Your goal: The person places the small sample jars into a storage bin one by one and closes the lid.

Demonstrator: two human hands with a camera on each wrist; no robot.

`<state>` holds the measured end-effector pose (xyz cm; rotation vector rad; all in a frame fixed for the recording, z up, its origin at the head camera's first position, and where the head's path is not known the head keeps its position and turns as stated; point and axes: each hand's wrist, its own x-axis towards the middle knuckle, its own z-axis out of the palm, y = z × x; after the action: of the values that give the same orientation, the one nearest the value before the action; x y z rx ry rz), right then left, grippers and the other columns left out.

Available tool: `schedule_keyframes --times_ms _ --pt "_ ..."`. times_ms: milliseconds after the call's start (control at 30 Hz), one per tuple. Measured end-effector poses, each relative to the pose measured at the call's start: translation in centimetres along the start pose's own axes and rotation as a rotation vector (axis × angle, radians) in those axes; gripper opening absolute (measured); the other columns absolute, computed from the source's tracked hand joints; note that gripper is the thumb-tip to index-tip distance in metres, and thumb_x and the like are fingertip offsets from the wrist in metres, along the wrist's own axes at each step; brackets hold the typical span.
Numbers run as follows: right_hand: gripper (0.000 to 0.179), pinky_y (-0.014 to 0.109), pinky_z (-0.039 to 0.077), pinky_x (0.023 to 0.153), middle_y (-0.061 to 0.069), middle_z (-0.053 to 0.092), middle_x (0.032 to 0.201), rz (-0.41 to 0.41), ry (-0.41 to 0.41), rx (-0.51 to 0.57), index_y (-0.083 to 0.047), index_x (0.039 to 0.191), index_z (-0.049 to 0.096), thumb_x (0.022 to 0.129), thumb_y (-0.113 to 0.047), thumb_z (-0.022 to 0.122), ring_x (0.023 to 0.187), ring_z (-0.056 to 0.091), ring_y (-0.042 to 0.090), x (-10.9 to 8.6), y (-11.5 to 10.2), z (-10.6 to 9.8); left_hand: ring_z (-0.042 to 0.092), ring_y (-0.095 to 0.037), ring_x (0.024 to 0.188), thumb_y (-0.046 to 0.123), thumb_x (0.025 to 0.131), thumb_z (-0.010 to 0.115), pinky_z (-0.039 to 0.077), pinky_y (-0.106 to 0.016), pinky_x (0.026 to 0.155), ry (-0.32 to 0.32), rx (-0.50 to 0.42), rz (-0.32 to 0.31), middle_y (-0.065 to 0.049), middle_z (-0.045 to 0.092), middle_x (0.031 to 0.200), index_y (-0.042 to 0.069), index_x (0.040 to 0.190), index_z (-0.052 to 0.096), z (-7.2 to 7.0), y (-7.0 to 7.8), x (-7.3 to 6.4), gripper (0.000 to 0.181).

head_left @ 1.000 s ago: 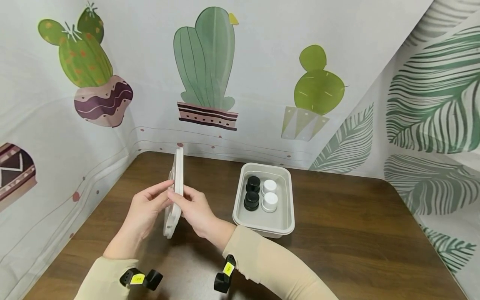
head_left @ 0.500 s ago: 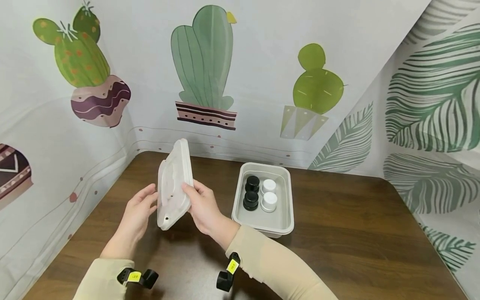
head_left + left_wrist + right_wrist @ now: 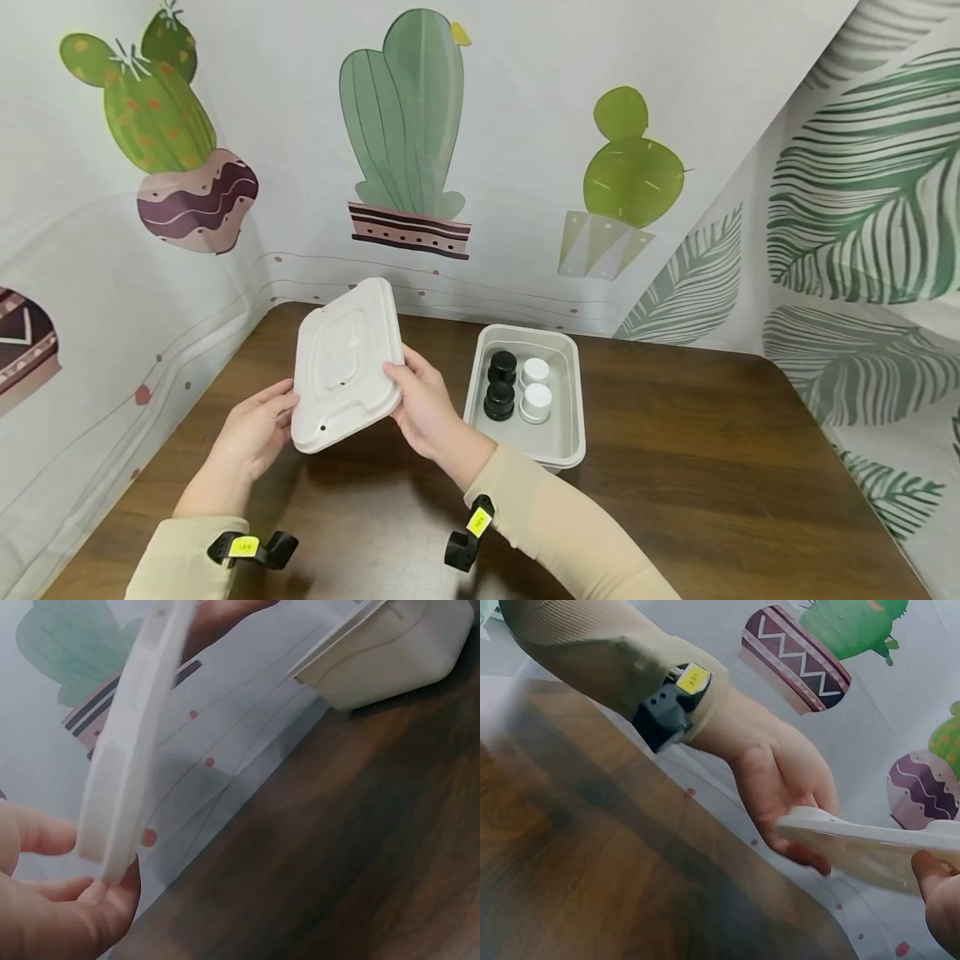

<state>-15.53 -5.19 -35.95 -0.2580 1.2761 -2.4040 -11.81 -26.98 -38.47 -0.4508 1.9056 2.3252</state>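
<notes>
A white plastic lid (image 3: 341,354) with a raised rectangular panel is held up tilted over the left half of the table. My right hand (image 3: 427,408) grips its right edge, thumb on the near face and fingers behind. At the lower left edge, my left hand (image 3: 251,429) pinches the rim; in the left wrist view its fingers (image 3: 56,836) lie on both sides of the edge. To the right stands an open pale-grey plastic tub (image 3: 576,392). Inside it are two small black capped jars (image 3: 499,400) and two white ones (image 3: 536,403), in two columns.
The brown wooden table (image 3: 690,450) meets a wall hanging (image 3: 517,167) printed with cacti and leaves along its back and left edges. A black wrist camera sits on each sleeve, one on the left (image 3: 251,548) and one on the right (image 3: 468,533).
The lid has turned from edge-on to showing its broad face. My left hand came off it, then took its edge again lower and further left. The tub and jars stayed put.
</notes>
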Motion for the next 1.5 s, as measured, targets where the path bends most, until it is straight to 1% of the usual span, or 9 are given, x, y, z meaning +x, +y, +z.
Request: schedule_keyframes --times_ms 167,233,333,467,700,900,1100,1367,1500 --pt "0.049 0.036 0.047 0.098 0.013 0.049 0.137 0.008 0.005 -0.059 -0.010 0.143 0.040 0.094 -0.004 0.045 0.120 0.052 0.022 0.1 -0.5 -0.9 0.060 0.001 0.089 0.007 0.095 0.053 0.051 -0.018 0.076 -0.051 -0.061 0.084 0.014 0.060 0.096 -0.006 0.145 0.014 -0.7 0.5 -0.1 0.065" --pt "0.049 0.033 0.050 0.093 0.013 0.051 0.135 0.012 0.013 -0.082 -0.010 0.142 0.041 0.093 -0.004 0.047 0.115 0.055 0.020 0.1 -0.7 -1.2 0.061 -0.001 0.090 0.004 0.094 0.054 0.052 -0.019 0.076 -0.074 -0.081 0.124 0.013 0.061 0.098 -0.001 0.139 0.027 -0.9 0.6 -0.1 0.053" --pt "0.047 0.029 0.052 0.085 0.015 0.054 0.131 0.019 0.028 -0.101 -0.007 0.139 0.044 0.092 -0.005 0.048 0.108 0.058 0.017 0.1 -0.9 -1.6 0.062 -0.003 0.088 -0.001 0.092 0.054 0.053 -0.021 0.074 -0.102 -0.134 0.162 0.010 0.063 0.099 0.009 0.120 0.048 -1.1 0.8 -0.1 0.030" --pt "0.045 0.029 0.052 0.084 0.018 0.054 0.128 0.035 0.043 -0.138 -0.001 0.137 0.045 0.093 -0.008 0.048 0.105 0.059 0.017 0.3 -1.5 -2.0 0.062 -0.005 0.085 -0.005 0.090 0.055 0.054 -0.021 0.072 -0.116 -0.164 0.169 0.008 0.064 0.099 0.018 0.104 0.059 -1.0 1.3 -0.3 0.027" --pt "0.042 0.030 0.053 0.083 0.017 0.061 0.120 0.069 0.072 -0.191 0.000 0.134 0.049 0.094 -0.012 0.048 0.097 0.063 0.014 0.7 -2.8 -2.7 0.063 -0.005 0.085 -0.005 0.088 0.058 0.055 -0.022 0.072 -0.125 -0.129 0.169 0.009 0.065 0.099 0.021 0.103 0.060 -0.9 1.8 -0.9 0.030" --pt "0.040 0.035 0.054 0.086 0.018 0.062 0.121 0.122 0.082 -0.200 0.002 0.131 0.051 0.094 -0.015 0.048 0.093 0.066 0.014 0.9 -3.9 -3.7 0.065 -0.008 0.083 -0.002 0.093 0.052 0.055 -0.023 0.071 -0.190 -0.108 0.194 0.004 0.067 0.096 0.019 0.104 0.063 -0.8 1.9 -1.2 0.026" --pt "0.039 0.033 0.055 0.083 0.010 0.065 0.107 0.163 0.061 -0.247 0.004 0.129 0.051 0.096 -0.015 0.047 0.087 0.065 0.012 0.6 -4.6 -5.0 0.067 -0.010 0.087 0.002 0.096 0.049 0.056 -0.025 0.074 -0.254 -0.121 0.169 0.002 0.069 0.097 0.016 0.106 0.064 -0.4 2.2 -1.5 0.023" --pt "0.041 0.039 0.053 0.089 0.025 0.057 0.127 0.190 0.092 -0.301 0.006 0.131 0.047 0.095 -0.015 0.047 0.093 0.065 0.017 0.1 -5.5 -6.6 0.067 -0.012 0.094 0.004 0.097 0.047 0.056 -0.028 0.080 -0.303 -0.115 0.133 0.002 0.068 0.103 0.014 0.107 0.062 0.7 2.7 -1.7 0.021" --pt "0.045 0.041 0.051 0.092 0.027 0.053 0.132 0.204 0.092 -0.311 0.007 0.134 0.043 0.095 -0.015 0.047 0.105 0.063 0.024 0.0 -5.9 -7.4 0.067 -0.012 0.095 0.006 0.097 0.048 0.056 -0.027 0.081 -0.300 -0.087 0.124 0.003 0.067 0.104 0.013 0.108 0.059 1.3 2.7 -1.8 0.018"
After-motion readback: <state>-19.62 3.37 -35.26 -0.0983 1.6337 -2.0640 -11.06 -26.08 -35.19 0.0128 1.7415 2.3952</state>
